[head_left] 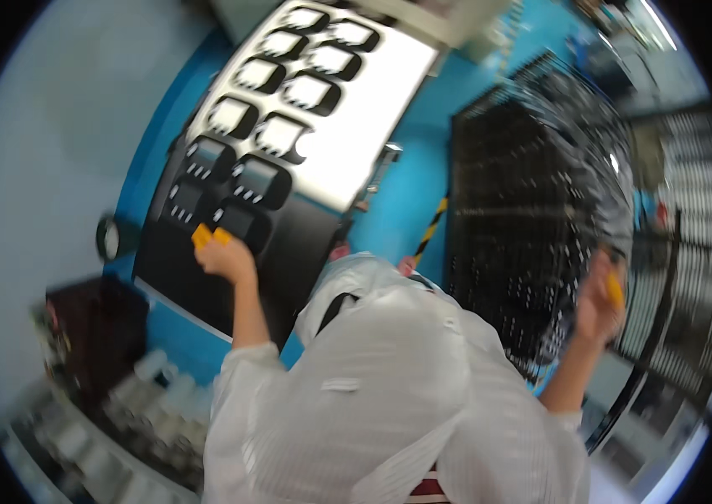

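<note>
Yellow covers show on the fingertips of both hands. My left hand [228, 256] is at the near end of a long table, its bent fingers closed at the corner of a dark rounded panel [245, 225]. Similar black-rimmed panels [312, 92] lie in two columns up the table, the far ones over a bright white lit surface [356, 143]. Far to the right, my right hand [599, 301] is raised beside a dark rack [507, 218] partly covered with grey plastic sheeting [595, 151]. Motion smears its fingers, and I cannot make out anything in them.
The table's near part is a black surface [196, 281]. A dark brown box [99, 332] stands on the left, beside a shelf of pale rolls or containers [150, 399]. Yellow-black tape [431, 227] marks the blue floor [415, 176] between table and rack.
</note>
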`<state>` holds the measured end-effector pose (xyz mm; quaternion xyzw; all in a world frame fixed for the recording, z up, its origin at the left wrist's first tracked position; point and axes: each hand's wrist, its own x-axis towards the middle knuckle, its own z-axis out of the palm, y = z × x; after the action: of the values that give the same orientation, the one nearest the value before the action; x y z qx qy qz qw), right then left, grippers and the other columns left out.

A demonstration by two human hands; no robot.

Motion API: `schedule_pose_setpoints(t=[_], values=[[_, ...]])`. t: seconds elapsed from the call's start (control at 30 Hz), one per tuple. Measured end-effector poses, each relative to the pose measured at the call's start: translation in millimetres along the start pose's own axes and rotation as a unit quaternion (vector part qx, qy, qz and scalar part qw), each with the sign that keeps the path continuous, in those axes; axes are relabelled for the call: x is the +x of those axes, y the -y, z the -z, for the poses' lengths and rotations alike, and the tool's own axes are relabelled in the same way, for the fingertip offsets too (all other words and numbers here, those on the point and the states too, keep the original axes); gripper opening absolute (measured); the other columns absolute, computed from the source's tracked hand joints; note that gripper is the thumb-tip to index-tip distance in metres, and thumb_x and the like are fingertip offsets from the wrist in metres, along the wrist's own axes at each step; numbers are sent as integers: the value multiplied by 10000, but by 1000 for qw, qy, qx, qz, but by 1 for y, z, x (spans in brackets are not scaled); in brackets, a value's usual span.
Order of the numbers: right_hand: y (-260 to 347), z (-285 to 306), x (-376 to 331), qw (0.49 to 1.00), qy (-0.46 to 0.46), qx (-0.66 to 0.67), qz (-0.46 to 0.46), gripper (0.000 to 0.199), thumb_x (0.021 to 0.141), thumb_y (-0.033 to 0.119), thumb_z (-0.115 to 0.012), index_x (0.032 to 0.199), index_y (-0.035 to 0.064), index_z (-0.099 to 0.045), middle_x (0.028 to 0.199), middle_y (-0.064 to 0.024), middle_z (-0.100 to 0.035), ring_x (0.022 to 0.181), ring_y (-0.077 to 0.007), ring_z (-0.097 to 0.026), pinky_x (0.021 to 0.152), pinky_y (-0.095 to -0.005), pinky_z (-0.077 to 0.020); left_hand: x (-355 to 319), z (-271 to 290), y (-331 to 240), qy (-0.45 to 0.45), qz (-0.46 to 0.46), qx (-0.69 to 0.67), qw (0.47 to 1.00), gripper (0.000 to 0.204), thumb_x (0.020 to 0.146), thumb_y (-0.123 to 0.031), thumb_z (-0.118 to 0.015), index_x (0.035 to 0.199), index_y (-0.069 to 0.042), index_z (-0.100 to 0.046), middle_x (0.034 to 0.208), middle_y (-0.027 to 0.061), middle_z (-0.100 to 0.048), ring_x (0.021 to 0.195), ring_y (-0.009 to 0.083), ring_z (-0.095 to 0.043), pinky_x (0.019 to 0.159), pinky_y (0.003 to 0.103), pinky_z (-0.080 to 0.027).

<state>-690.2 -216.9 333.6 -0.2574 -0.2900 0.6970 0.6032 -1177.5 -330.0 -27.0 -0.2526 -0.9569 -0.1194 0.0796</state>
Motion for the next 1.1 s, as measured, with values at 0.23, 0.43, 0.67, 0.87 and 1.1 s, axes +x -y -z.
schedule_pose_setpoints(t=[0.23,0.43,0.67,0.87,1.1], values=[[-196,-103,42,977,36,-104,-180,356,746,41,-604,1029,59,-389,1030,-250,-527,969,-371,-547,828,-414,-471,63,-20,48,-29,-68,-25,997,493,829,-263,-526,1143,104,-429,1091,269,-495,982,402,-483,856,423,-391],[-290,-119,59,977,114,-34,-180,190,803,-14,-531,938,32,-408,1001,-155,-543,989,-274,-553,873,-371,-437,85,81,-77,379,-102,-690,608,423,915,-257,-340,1216,38,-363,1157,158,-468,1039,239,-482,895,335,-386],[-303,-110,78,962,155,-92,-207,236,766,-9,-591,925,17,-420,932,-108,-541,868,-202,-588,765,-312,-486,71,162,-164,382,-35,-791,476,356,913,-158,-285,1200,37,-365,1098,175,-505,938,180,-527,754,242,-443],[-211,39,174,876,-258,-406,-26,183,664,98,-672,798,9,-583,737,-85,-608,659,-156,-582,609,-263,-466,106,163,-149,294,-89,-717,626,324,907,-100,-295,1159,86,-378,1128,188,-489,948,251,-543,800,327,-465],[-65,256,211,705,-586,-376,135,91,721,24,-468,695,17,-555,643,-112,-552,543,-224,-563,477,-333,-460,123,177,-55,238,-3,-747,621,307,911,-126,-351,1148,59,-410,1040,157,-508,864,201,-513,751,291,-441]])
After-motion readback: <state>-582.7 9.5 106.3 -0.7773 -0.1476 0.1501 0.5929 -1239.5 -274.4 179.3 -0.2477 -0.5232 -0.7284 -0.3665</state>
